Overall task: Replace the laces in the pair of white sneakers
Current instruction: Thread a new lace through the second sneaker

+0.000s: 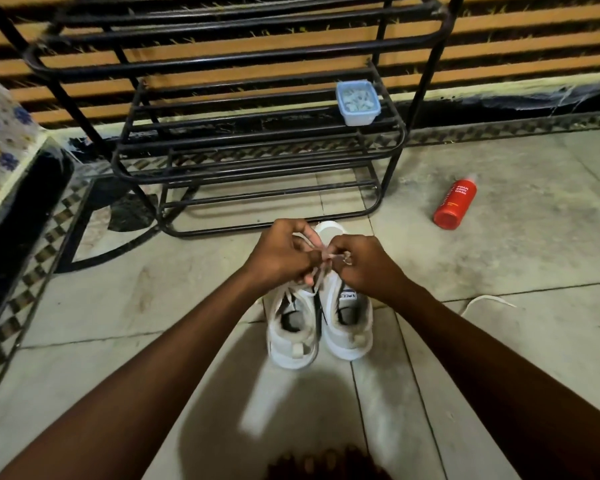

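Two white sneakers stand side by side on the tiled floor, heels toward me: the left sneaker [291, 341] and the right sneaker [350, 327]. Above their tongues my left hand [279, 252] and my right hand [361, 265] are close together. Both pinch a pale lace [321, 271] that runs down between the shoes. The front parts of both sneakers are hidden under my hands, apart from one toe cap. A loose white lace [485, 301] lies on the floor to the right.
A black metal shoe rack [257, 147] stands just beyond the sneakers, with a small blue plastic box [357, 102] on its shelf. A red bottle [454, 204] lies on the floor at the right. A patterned cloth-covered surface [4, 140] is at the left.
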The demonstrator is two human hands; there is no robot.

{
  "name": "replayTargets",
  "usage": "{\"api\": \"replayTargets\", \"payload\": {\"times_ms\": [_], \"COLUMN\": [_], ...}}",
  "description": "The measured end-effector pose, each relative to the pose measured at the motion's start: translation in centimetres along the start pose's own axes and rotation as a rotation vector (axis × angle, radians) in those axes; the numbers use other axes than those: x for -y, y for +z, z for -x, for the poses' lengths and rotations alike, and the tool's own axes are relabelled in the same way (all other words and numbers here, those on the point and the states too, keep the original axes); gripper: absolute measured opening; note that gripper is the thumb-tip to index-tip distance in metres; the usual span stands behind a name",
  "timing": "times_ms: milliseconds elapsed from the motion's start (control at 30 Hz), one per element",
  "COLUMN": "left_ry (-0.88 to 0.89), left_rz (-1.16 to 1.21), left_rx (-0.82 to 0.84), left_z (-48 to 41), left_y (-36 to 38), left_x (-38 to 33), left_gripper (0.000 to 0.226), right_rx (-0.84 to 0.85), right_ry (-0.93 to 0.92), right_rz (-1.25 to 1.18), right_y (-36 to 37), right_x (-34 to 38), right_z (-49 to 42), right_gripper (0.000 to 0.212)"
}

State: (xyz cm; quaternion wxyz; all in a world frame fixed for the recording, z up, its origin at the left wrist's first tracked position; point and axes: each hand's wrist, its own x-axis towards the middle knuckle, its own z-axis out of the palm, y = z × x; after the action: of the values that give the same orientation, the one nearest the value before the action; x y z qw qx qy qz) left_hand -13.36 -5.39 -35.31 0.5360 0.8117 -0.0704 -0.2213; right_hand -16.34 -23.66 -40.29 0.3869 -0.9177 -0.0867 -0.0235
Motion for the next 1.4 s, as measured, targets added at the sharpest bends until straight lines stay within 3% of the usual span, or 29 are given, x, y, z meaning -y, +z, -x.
{"api": "replayTargets", "payload": {"times_ms": [67, 200, 400, 533, 633, 700, 800, 900, 1067, 1233, 1400], "left_ry": [-0.034, -0.071, -0.127, -0.044, 0.081, 0.137, 0.128, 0.079, -0.030, -0.205, -0.024], "left_rz": [-0.034, -0.160, -0.335, -0.272, -0.174, -0.142, -0.101, -0.006, -0.145, -0.333, -0.413], "left_rx": [-0.029, -0.080, 0.153, 0.309, 0.192, 0.067, -0.133, -0.235, -0.356, -0.513, -0.528], "left_z": [0.5, 2.0, 5.0, 6.4, 6.0, 5.2, 3.7, 2.6, 2.0, 1.8, 1.5], "left_y": [-0.6, -2.6, -6.2, -8.8, -9.0, -8.6, -9.0, -10.5, -13.1, -14.7, -11.6], "left_x": [0.1, 0.4, -0.1, -1.2, -1.4, -1.3, -0.3, 2.0, 7.7, 11.8, 9.7], "left_gripper": [0.017, 0.030, 0.033, 0.028, 0.024, 0.021, 0.020, 0.021, 0.012, 0.013, 0.008], "right_rx": [0.003, -0.042, -0.021, -0.065, -0.067, -0.077, -0.086, -0.170, -0.383, -0.550, -0.528], "right_ry": [0.100, 0.125, 0.122, 0.171, 0.131, 0.119, 0.106, 0.099, 0.173, 0.297, 0.392], "right_rz": [0.033, 0.054, 0.064, 0.053, -0.004, -0.187, -0.469, -0.596, -0.608, -0.554, -0.301], "right_y": [0.4, 0.7, 1.0, 0.6, 0.4, 0.4, -0.3, -1.8, -3.8, -4.5, -3.8], "right_x": [-0.7, -1.4, -1.2, -1.5, -0.5, 0.9, 2.5, 2.9, 1.0, -1.5, -3.6], "right_z": [0.1, 0.3, 0.1, 0.1, 0.0, -0.1, -0.7, -1.4, -1.8, -2.2, -2.2], "right_gripper": [0.002, 0.008, 0.014, 0.017, 0.011, 0.012, 0.012, 0.006, 0.003, 0.016, 0.018]}}
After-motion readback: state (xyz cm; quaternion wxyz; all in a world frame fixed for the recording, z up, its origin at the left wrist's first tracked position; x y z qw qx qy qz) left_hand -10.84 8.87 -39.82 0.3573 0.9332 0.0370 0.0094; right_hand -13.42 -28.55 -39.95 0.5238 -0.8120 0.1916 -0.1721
